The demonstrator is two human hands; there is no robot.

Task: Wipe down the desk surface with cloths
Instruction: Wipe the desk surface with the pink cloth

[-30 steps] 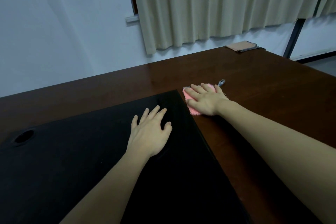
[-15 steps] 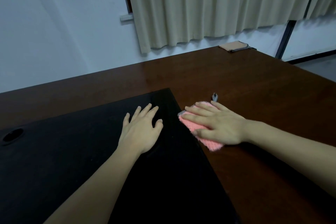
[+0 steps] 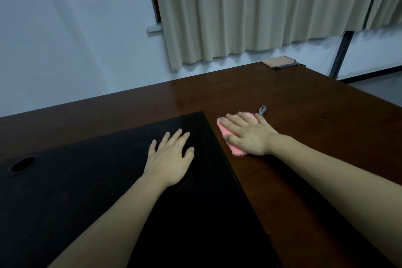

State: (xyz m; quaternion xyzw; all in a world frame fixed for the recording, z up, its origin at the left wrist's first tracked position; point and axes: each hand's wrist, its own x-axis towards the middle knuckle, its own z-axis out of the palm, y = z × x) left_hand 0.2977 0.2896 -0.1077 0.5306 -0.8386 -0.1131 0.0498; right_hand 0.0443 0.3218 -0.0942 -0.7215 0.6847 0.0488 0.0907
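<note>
A pink cloth (image 3: pixel 234 148) with a small grey loop (image 3: pixel 262 110) lies flat on the dark brown desk (image 3: pixel 304 115), just right of the black mat's edge. My right hand (image 3: pixel 248 135) presses on it with straight fingers and covers most of it. My left hand (image 3: pixel 170 159) rests flat, fingers spread, on the black mat (image 3: pixel 87 180) and holds nothing.
A folded tan cloth (image 3: pixel 279 61) lies at the desk's far right corner. A round cable hole (image 3: pixel 22 163) sits in the mat at the left. Beige curtains (image 3: pixel 261 11) and a pale wall stand behind the desk; its right edge drops to the floor.
My right hand slid the pink cloth toward me along the mat's edge, then pushed it away again. My left hand stayed put on the mat.
</note>
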